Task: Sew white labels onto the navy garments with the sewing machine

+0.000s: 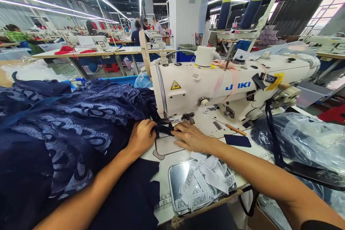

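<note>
Beside the needle area of a white JUKI sewing machine [185,82], my left hand [142,136] is closed with curled fingers on the edge of navy patterned fabric [88,122]. A narrow dark fabric strip [165,129] runs under the presser-foot area between my two hands. My right hand [192,136] lies low over the machine bed, its fingertips pinching the strip's right end against the plate. The thumb side of my right hand is partly hidden. The bulk of the fabric is heaped left of the machine and hangs toward me.
A metal tray [172,187] of white printed labels [207,176] sits at the table's front. Right of the needle lie a wooden-handled awl [235,129] and a navy fabric piece [237,140]. Plastic-wrapped bundles [304,136] stand at right. Thread cones [223,14] rise behind; people work farther back.
</note>
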`<state>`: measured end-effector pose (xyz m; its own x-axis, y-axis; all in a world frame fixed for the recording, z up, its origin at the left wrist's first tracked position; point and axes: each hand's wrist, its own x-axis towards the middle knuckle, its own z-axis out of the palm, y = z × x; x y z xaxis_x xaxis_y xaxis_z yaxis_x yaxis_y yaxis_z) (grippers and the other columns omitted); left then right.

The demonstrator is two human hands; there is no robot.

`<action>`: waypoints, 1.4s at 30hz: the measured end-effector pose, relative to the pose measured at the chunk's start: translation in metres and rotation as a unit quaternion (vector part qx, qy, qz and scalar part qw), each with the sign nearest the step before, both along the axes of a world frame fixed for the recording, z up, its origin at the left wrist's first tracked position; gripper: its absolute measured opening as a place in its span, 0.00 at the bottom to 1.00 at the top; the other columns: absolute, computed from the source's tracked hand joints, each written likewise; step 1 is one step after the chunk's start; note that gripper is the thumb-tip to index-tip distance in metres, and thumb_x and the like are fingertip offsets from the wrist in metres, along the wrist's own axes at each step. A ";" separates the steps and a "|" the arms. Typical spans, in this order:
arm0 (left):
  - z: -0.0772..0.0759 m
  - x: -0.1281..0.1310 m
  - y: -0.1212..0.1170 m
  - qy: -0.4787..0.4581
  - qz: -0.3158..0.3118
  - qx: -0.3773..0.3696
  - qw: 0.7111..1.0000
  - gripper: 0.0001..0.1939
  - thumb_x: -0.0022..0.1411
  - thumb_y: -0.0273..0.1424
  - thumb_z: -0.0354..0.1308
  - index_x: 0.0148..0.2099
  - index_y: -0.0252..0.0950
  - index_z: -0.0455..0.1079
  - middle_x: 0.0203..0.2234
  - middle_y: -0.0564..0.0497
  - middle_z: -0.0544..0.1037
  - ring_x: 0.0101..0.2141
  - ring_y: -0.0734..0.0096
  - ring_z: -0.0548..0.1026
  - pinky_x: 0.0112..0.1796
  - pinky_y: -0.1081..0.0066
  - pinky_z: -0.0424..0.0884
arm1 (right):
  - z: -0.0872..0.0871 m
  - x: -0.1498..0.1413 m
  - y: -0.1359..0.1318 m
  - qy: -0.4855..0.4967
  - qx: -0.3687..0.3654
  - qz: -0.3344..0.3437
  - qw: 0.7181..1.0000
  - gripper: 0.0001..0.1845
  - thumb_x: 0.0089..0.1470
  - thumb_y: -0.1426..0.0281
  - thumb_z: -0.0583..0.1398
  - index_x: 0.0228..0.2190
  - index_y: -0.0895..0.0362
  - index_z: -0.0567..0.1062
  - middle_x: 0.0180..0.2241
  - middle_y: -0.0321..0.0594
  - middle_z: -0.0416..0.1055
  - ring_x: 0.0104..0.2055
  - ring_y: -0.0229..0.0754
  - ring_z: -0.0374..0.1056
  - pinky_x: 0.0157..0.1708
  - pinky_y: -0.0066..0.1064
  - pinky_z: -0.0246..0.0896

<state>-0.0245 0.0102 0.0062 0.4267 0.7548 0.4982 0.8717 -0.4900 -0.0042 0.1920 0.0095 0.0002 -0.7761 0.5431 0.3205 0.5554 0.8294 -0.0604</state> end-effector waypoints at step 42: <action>-0.003 0.008 -0.007 0.087 -0.193 -0.045 0.976 0.17 0.57 0.22 0.43 0.44 0.38 0.70 0.42 0.47 0.75 0.46 0.62 0.68 0.47 0.54 0.59 | -0.008 0.008 0.009 0.035 0.016 0.035 0.999 0.14 0.54 0.74 0.50 0.40 0.58 0.72 0.44 0.46 0.66 0.43 0.43 0.63 0.43 0.37 0.59</action>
